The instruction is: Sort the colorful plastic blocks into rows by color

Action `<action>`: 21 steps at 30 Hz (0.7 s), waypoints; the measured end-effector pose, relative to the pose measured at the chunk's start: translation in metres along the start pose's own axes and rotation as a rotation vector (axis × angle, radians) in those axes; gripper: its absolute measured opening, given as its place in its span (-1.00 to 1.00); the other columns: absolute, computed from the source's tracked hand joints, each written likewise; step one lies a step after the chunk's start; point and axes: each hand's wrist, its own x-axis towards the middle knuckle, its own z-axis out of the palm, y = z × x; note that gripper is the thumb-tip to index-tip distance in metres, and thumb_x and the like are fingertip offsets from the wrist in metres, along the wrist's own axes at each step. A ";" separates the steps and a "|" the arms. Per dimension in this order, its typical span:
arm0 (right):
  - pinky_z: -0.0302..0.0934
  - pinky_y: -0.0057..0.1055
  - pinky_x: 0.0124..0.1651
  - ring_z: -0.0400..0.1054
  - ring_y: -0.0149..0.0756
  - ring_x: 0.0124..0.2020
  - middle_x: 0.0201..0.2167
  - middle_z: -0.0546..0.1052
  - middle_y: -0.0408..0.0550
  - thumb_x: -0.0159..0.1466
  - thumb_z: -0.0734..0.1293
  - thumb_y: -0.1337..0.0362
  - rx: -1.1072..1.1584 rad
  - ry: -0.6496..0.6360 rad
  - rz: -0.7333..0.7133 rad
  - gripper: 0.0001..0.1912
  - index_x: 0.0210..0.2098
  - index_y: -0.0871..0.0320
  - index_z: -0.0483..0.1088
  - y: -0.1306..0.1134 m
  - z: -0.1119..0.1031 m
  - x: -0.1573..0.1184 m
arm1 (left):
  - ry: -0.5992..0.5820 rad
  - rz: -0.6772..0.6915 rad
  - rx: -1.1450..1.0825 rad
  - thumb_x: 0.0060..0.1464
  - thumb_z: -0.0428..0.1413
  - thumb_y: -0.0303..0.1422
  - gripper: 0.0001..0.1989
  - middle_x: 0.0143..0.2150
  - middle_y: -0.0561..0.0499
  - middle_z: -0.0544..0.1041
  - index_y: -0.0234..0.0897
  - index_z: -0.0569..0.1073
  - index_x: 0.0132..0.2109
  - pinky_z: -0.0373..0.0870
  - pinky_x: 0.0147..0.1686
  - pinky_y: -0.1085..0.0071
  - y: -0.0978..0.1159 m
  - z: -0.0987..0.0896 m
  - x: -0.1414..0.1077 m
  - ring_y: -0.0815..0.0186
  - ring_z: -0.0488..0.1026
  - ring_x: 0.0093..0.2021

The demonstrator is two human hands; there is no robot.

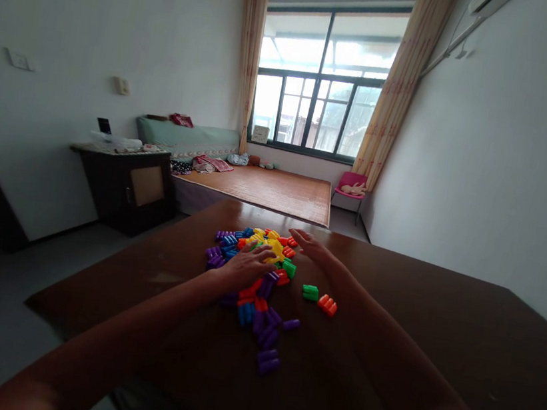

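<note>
Colourful plastic blocks lie in a loose heap on the dark brown table. My left hand [248, 263] rests over the middle of the heap, fingers spread, touching yellow blocks [272, 248]. At the heap's right back edge is my right hand [309, 245], its fingers stretched out beside red blocks [290, 241], holding nothing visible. Purple blocks [268, 361] trail toward me, with blue blocks [245, 313] at the front of the heap. A green block [310, 292] and an orange block [327, 304] lie apart, to the right.
The table [417, 298] extends to the right, its far edge near a bed [275, 188] with a woven mat. A dark cabinet [129, 186] stands at the left. A pink chair [351, 185] holding a plush toy is by the right wall.
</note>
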 end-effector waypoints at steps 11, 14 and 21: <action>0.02 -0.03 0.21 0.14 0.15 0.20 0.19 0.34 0.03 -0.18 0.52 -0.06 -0.551 -0.200 0.269 -0.07 0.18 -0.03 0.32 0.063 -0.037 -0.125 | -0.146 0.344 -0.305 0.18 0.02 -0.05 -0.52 0.15 -0.03 0.42 -0.04 0.32 0.20 -0.06 0.27 0.14 0.098 0.007 -0.056 0.14 0.09 0.32; 0.08 -0.09 0.18 0.23 0.05 0.14 0.10 0.42 0.03 -0.04 0.46 -0.02 -0.511 -0.141 0.184 -0.36 0.03 0.01 0.46 0.053 -0.009 -0.108 | -0.088 0.279 -0.199 0.21 0.03 -0.16 -0.63 0.08 -0.02 0.46 -0.06 0.39 0.13 -0.07 0.28 0.15 0.081 0.016 -0.046 0.16 0.14 0.29; 0.26 -0.17 0.06 0.36 -0.10 0.03 0.04 0.47 -0.01 0.16 0.30 -0.08 0.066 -0.011 0.025 -0.41 0.11 0.04 0.36 -0.002 0.012 -0.075 | 0.100 -0.015 0.016 0.19 0.04 -0.39 -0.78 0.14 0.01 0.41 -0.07 0.50 -0.06 -0.13 0.28 0.02 0.026 0.025 -0.023 0.14 0.18 0.26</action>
